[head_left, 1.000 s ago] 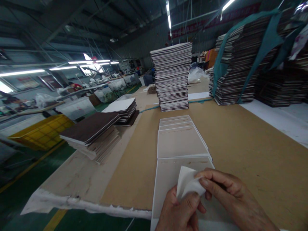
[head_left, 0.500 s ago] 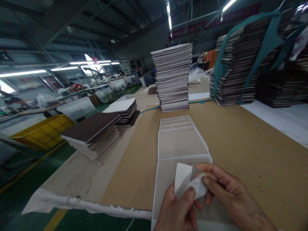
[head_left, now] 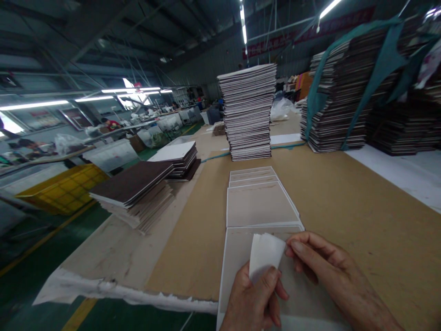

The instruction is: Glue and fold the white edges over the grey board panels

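My left hand (head_left: 253,301) pinches a small white paper slip (head_left: 264,253) between thumb and fingers and holds it upright. My right hand (head_left: 324,271) sits just to the right, its fingertips curled against the slip's right edge. Both hands hover over the nearest grey board with a white border (head_left: 237,262). Beyond it lies an overlapping row of similar boards (head_left: 259,202), running away from me on the brown cardboard-covered table (head_left: 344,202).
A tall stack of boards (head_left: 248,112) stands at the far end of the row. Lower stacks with dark tops (head_left: 134,186) lie at the left table edge. Large strapped piles (head_left: 339,96) fill the back right. A yellow crate (head_left: 60,188) sits on the floor to the left.
The crumpled slip has been flattened out and now stands upright in my left hand. My right fingers have moved off its front to its right edge.
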The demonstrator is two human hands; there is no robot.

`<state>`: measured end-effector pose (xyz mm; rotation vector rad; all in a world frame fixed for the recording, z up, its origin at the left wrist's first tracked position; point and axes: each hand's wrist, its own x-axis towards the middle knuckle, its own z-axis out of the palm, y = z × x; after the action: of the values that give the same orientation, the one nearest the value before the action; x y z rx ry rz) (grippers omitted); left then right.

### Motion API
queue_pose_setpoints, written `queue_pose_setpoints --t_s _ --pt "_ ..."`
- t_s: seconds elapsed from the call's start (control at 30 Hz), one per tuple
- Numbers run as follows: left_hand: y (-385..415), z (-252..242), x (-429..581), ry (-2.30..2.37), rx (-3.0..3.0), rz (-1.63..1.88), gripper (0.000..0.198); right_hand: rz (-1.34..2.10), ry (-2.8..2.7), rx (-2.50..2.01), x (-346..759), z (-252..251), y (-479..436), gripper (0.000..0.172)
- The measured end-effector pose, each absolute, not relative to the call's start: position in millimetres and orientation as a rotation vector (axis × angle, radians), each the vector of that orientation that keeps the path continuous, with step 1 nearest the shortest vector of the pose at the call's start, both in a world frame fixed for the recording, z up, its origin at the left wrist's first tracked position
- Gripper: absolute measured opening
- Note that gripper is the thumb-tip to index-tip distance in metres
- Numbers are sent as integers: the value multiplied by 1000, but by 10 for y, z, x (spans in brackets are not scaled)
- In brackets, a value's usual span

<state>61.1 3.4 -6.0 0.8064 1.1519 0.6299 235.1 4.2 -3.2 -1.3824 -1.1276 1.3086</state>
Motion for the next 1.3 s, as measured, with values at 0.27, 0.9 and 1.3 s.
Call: queue_pose_setpoints --t_s 0.27,0.9,1.3 --pt "-51 -110 686 1111 770 678 63 1187 -1226 -1329 2320 46 74 40" --pt "-46 -76 684 1114 675 702 76 -276 -1811 -1106 2334 -225 -23 17" --pt "-90 -39 723 1054 699 686 71 1301 -1136 -1326 2294 -228 27 40"
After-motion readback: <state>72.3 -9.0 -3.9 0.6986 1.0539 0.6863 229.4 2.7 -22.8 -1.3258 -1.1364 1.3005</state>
